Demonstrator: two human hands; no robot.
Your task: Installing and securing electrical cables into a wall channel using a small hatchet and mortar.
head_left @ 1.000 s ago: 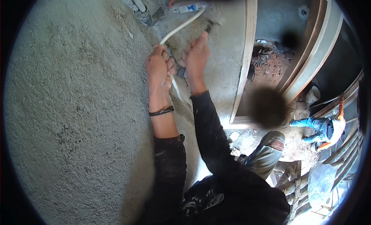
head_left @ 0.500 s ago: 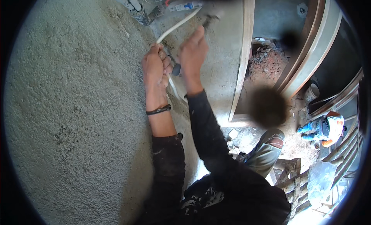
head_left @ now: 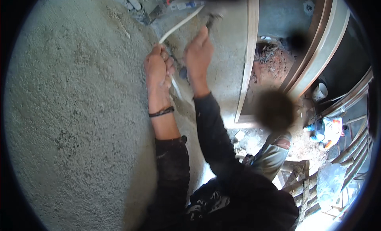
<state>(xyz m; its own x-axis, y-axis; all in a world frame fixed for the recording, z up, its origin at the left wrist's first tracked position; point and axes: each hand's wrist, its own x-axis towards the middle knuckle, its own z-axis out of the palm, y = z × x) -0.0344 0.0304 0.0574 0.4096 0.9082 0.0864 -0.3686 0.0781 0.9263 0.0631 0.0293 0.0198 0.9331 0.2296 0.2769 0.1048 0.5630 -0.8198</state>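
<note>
My left hand (head_left: 157,68) is closed round a white cable (head_left: 176,29), close against the rough wall. The cable arcs up to the right above the fist, and its lower length comes out beneath the fingers. Just to the right, my right hand (head_left: 199,54) grips a hammer (head_left: 212,21). Its dark neck and blurred metal head stick out past the fingers, and the dark butt of the handle shows beside the wrist. The head appears apart from my left hand. What lies under the left fingers is hidden.
Grey pipes (head_left: 131,1) and a switch device (head_left: 182,6) sit at the top. A wooden door frame (head_left: 248,52) stands right, with reddish rubble (head_left: 278,64) beyond. Lower right are another person (head_left: 327,131), a white bucket (head_left: 320,91), wooden poles (head_left: 353,155) and a clear plastic bag (head_left: 330,179).
The hammer and right hand have shifted slightly while the left hand keeps its hold on the cable. The view has moved a little. The other person's posture has changed.
</note>
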